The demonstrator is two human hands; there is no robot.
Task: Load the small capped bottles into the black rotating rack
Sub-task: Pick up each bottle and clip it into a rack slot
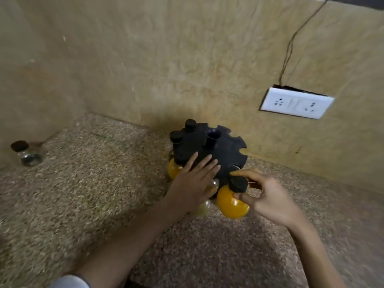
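The black rotating rack (224, 150) stands on the speckled counter against the wall, its notched top disc facing me. Two black-capped bottles (176, 137) hang in its far-left notches, and a yellow-filled one (173, 169) shows below the left rim. My left hand (193, 181) lies flat on the rack's top with fingers spread, holding nothing. My right hand (268, 196) pinches a round yellow bottle with a black cap (230, 201) at the rack's near-right edge, beside a notch. A pale bottle (202, 208) sits partly hidden under my left hand.
One clear black-capped bottle (27, 152) stands alone at the far left near the wall corner. A white socket plate (296, 102) with a wire running up sits on the wall to the right. The speckled stone counter (93, 183) stretches left and toward me.
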